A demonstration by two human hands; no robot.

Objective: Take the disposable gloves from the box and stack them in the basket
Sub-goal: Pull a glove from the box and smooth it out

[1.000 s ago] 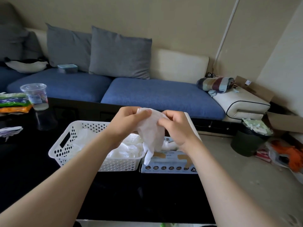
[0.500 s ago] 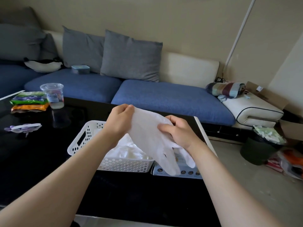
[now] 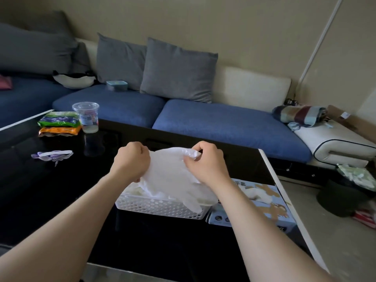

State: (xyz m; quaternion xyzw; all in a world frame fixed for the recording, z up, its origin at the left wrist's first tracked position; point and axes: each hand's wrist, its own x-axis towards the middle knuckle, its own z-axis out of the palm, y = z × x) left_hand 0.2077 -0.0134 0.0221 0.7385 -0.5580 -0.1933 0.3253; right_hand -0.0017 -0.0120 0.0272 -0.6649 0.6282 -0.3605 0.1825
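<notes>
A person's left hand (image 3: 131, 161) grips one top corner of a white disposable glove (image 3: 171, 176). The right hand (image 3: 205, 165) pinches the other, holding it spread above the white basket (image 3: 162, 207) on a black table (image 3: 61, 190), glove box (image 3: 264, 202) touching its right side.

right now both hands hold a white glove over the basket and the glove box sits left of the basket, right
Not quite: the head view shows the glove box right of the basket, not left. The left hand and right hand do hold the white glove over it.
</notes>
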